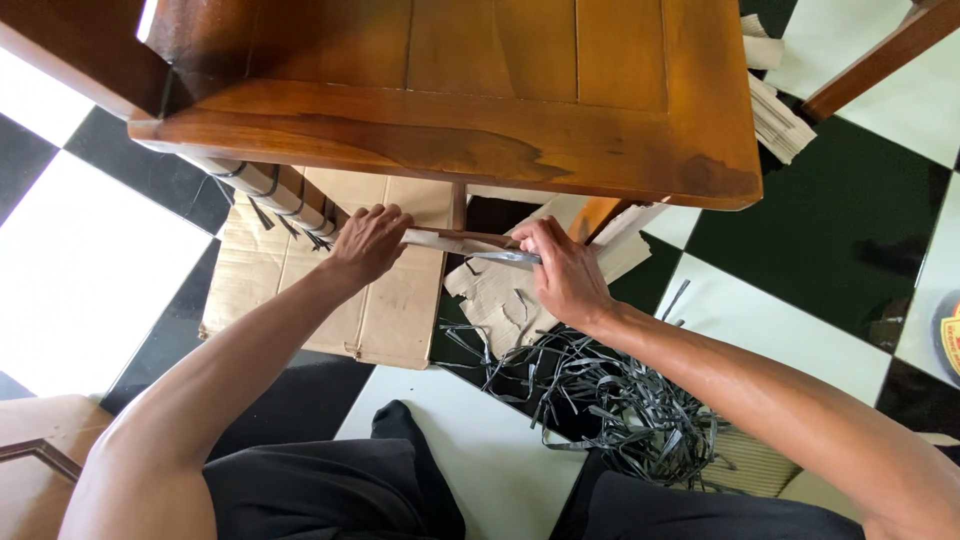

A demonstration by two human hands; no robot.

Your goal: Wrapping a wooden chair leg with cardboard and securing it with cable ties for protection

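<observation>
Down there, both hands work under the wooden table [450,130]: the left hand [368,243] and right hand [562,270] are closed on a wrapped rail [455,240] between them. Flattened cardboard [300,290] and a tangle of grey strapping [610,400] crowd the checkered floor [90,270]. The tabletop hides where the rail ends.

The person has bare arms with no sleeves in sight, black trousers [330,490] and a black sock [400,425].
</observation>
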